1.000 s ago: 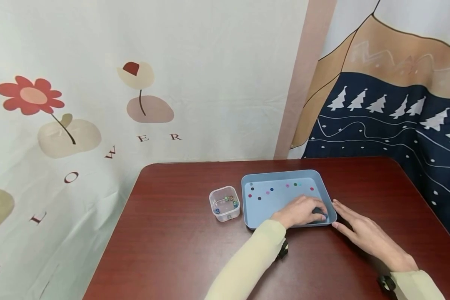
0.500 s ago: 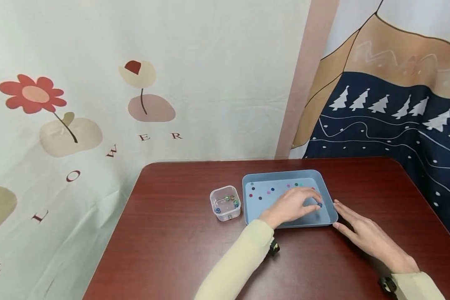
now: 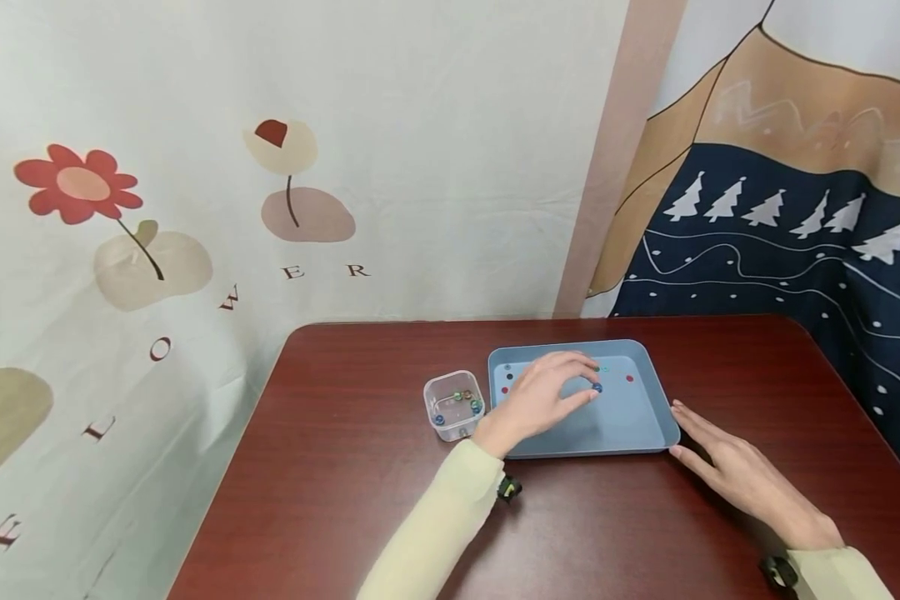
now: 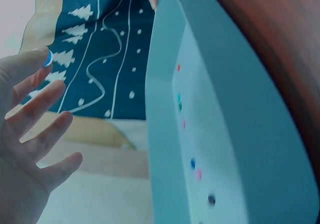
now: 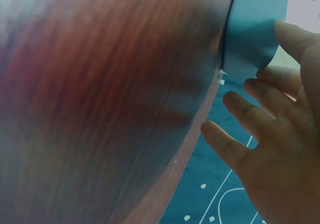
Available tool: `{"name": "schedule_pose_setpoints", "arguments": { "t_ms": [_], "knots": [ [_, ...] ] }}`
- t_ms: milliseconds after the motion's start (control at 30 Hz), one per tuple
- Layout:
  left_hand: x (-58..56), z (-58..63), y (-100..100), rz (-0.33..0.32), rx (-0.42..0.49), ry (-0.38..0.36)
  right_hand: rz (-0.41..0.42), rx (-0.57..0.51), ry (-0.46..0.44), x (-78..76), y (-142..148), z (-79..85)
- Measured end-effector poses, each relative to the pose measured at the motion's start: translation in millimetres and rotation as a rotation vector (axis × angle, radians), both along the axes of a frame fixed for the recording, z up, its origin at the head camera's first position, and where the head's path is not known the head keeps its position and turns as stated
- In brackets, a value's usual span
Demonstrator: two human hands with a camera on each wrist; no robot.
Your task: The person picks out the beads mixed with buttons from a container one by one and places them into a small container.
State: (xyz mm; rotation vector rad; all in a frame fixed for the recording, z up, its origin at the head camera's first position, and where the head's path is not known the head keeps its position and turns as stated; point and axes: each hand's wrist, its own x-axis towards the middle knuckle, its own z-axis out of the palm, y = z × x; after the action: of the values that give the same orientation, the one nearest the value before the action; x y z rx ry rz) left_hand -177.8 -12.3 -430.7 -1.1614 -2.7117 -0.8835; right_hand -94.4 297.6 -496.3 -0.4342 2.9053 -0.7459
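A small round blue bead [image 3: 597,387] is pinched between the thumb and index finger of my left hand [image 3: 537,393], which hangs over the light blue tray [image 3: 607,425]. In the left wrist view that bead [image 4: 48,59] shows partly behind the thumb, and the other fingers are spread. Several small coloured beads lie scattered in the tray, among them a red one [image 3: 630,378] and a dark one [image 4: 211,199]. My right hand [image 3: 750,479] lies with straight fingers at the tray's right front corner, fingertips against its outer wall.
Left of the tray stands a small clear plastic box [image 3: 459,432] with several beads inside, one blue bead [image 3: 439,419] at its left. Both stand on a dark red wooden table [image 3: 360,467]. A printed cloth [image 3: 450,167] hangs behind the table.
My left hand has lifted the blue bead from the tray's right front area and moved left with it, over the tray's middle. The right hand has stayed at the corner.
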Motion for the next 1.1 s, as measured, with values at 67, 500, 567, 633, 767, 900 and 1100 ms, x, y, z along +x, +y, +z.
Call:
{"name": "schedule_pose_setpoints", "arguments": {
  "t_ms": [67, 500, 567, 633, 767, 900, 1100],
  "knots": [
    [1.2, 2.9, -11.1, 0.017, 0.014, 0.013, 0.003, -0.002, -0.001, 0.8, 0.0, 1.0],
    [10.7, 20.6, -80.2, 0.155, 0.076, 0.106, 0.008, 0.012, 0.014, 1.4, -0.2, 2.0],
    [12.9, 21.1, -90.8, 0.186, 0.078, 0.113, 0.009, 0.015, 0.014, 1.4, -0.7, 1.8],
    [14.1, 19.7, -100.9, 0.215, 0.076, 0.125, 0.009, 0.017, 0.009, 1.4, -1.0, 1.8],
    [15.3, 13.9, -119.1, 0.263, 0.061, 0.154, 0.005, 0.013, 0.001, 1.5, -1.2, 1.9],
    [19.1, 7.9, -134.0, 0.294, 0.036, 0.168, 0.003, 0.01, -0.007, 1.2, -1.6, 1.4],
    [26.0, -4.3, -151.1, 0.329, 0.004, 0.166, 0.002, 0.011, 0.014, 1.9, -2.4, -0.2]
  ]
}}
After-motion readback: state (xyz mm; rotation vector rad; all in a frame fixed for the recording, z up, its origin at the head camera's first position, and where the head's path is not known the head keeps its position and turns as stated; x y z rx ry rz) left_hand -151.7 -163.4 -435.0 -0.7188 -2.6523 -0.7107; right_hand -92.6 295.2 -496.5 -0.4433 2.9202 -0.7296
